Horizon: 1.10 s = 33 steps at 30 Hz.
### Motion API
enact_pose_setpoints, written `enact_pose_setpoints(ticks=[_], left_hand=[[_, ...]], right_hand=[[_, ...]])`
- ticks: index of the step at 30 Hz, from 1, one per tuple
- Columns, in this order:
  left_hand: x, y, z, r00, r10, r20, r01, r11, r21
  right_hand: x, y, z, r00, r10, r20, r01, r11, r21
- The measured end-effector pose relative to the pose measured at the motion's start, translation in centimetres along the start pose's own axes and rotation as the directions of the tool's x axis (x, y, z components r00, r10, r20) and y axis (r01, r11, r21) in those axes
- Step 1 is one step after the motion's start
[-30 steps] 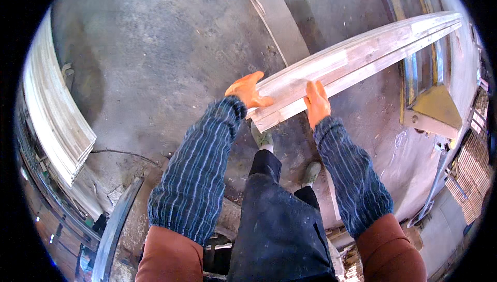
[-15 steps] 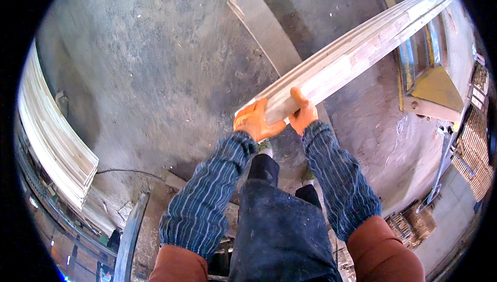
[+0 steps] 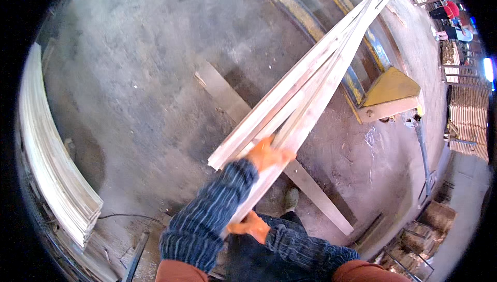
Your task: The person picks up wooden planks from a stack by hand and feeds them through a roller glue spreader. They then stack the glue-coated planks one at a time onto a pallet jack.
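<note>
Several long pale wooden boards (image 3: 315,110) slant from near my body up to the far right. They are fanned out, with narrow gaps between them at the near end and their far ends close together. My left hand (image 3: 265,155), in an orange glove and slightly blurred, is closed over the boards near that end. Lower down, my right hand (image 3: 252,227), gloved alike, grips the near end of the rightmost board, which reaches closest to my body. Part of its fingers is behind the board.
A plank (image 3: 321,199) lies on the floor beneath the boards. Beyond stands a yellow pallet jack (image 3: 391,93) with long forks. At the left is a stack of pale boards (image 3: 57,163). Wood stacks (image 3: 468,121) and people (image 3: 455,25) show at the far right.
The bundle held together before has spread apart into a fan and turned steeper. My right hand has come down toward my body with one board's end; the left reaches across the boards.
</note>
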<state>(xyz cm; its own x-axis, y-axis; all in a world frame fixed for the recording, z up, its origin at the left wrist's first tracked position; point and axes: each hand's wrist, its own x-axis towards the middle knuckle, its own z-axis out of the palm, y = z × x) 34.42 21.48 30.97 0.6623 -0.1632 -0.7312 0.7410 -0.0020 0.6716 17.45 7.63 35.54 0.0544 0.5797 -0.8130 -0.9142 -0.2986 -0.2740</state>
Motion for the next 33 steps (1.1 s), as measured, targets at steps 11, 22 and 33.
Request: enact_pose_setpoints(ticks=[11,22,33], left_hand=[[-43.2,-17.4,18.4,0.974,-0.161,-0.160,0.178,0.979,0.099],[-68.0,-14.6,39.9,0.683,-0.078,-0.727,0.442,0.836,0.325],[-72.8,-20.3,46.3,0.524,0.250,-0.814,0.358,0.803,0.477]], right_hand=[[-13.3,-14.2,-22.9,0.881,-0.406,-0.242,0.461,0.622,0.633],[-21.6,-3.3,-22.6,0.713,-0.650,-0.261,0.699,0.688,0.194],[-39.9,-0.8,-11.9,0.441,-0.838,0.320,0.824,0.520,0.224]])
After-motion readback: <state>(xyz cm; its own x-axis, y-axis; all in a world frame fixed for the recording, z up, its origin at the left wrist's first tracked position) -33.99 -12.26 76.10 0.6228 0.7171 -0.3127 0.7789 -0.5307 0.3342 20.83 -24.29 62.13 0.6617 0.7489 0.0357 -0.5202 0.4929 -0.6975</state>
